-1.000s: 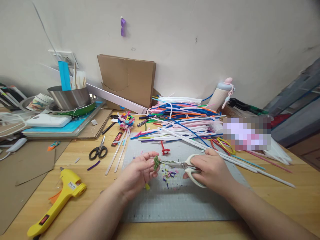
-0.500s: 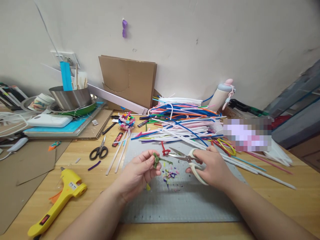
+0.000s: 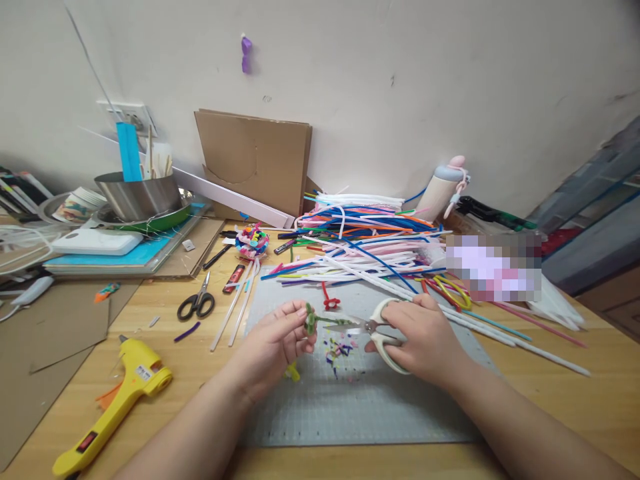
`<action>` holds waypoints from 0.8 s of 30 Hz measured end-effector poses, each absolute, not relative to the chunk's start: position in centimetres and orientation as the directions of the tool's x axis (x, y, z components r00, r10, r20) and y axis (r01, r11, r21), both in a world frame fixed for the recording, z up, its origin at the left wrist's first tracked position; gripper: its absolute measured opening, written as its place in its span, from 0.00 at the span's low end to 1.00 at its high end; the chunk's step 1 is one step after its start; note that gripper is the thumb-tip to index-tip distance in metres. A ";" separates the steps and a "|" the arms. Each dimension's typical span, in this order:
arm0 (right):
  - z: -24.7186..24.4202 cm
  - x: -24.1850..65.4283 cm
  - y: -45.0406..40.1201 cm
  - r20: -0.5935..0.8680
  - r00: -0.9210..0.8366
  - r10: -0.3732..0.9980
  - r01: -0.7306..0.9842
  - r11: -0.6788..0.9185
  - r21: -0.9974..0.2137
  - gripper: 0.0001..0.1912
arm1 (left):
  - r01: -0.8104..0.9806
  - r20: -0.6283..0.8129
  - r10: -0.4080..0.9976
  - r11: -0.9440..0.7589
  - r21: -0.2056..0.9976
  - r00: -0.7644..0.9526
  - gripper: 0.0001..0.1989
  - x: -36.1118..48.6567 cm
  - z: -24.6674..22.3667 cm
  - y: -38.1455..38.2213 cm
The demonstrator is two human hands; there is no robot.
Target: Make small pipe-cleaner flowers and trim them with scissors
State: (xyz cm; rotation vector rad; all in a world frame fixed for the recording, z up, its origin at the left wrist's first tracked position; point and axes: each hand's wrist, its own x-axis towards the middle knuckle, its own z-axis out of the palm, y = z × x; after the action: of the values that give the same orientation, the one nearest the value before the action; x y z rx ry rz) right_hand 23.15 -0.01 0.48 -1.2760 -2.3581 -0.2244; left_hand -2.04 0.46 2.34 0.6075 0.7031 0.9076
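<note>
Between the thumb and fingers of my left hand (image 3: 275, 337) is a green pipe-cleaner piece (image 3: 311, 319), its stem pointing right. My right hand (image 3: 425, 337) grips white-handled scissors (image 3: 370, 327), whose blades lie around or against the green stem. Beyond the blades, a red pipe-cleaner piece (image 3: 331, 303) rests on the grey cutting mat (image 3: 350, 413). Small coloured scraps (image 3: 340, 350) are scattered under the scissors. Something yellow (image 3: 293, 372) shows just below my left hand.
A heap of pipe cleaners (image 3: 370, 233) spreads behind the mat, with a bottle (image 3: 440, 190) at its right. To the left are black scissors (image 3: 197, 305), a yellow glue gun (image 3: 135, 373), a decorated ball (image 3: 252, 241) and a steel bowl (image 3: 140, 197).
The white-handled scissors have moved left and lower, onto the green stem, and their blades have come closer together. My left hand has shifted slightly left.
</note>
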 end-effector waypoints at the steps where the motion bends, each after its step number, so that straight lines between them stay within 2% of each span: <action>1: 0.6 23.1 0.0 0.462 -0.468 0.753 0.828 0.557 -0.068 0.08 | -0.487 -0.283 0.860 0.480 0.729 0.424 0.07 -2.0 2.3 0.5; 10: 0.8 23.2 0.1 0.436 -0.439 0.785 0.850 0.520 -0.081 0.11 | -0.432 -0.265 0.905 0.397 0.810 0.333 0.11 -2.0 2.2 0.4; 17: 0.8 23.7 0.3 0.383 -0.407 0.829 0.894 0.447 -0.017 0.13 | -0.430 -0.272 0.904 0.401 0.809 0.330 0.11 -1.9 2.3 0.4; 24: 0.9 23.7 0.3 0.386 -0.452 0.805 0.867 0.497 -0.021 0.12 | -0.449 -0.274 0.906 0.402 0.798 0.323 0.11 -2.0 2.5 0.4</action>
State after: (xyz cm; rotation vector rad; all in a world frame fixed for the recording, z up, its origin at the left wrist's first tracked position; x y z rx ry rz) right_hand 23.69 0.26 0.94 -1.3978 -2.4003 -0.2546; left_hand -1.97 0.37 2.48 0.6773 0.8034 0.9838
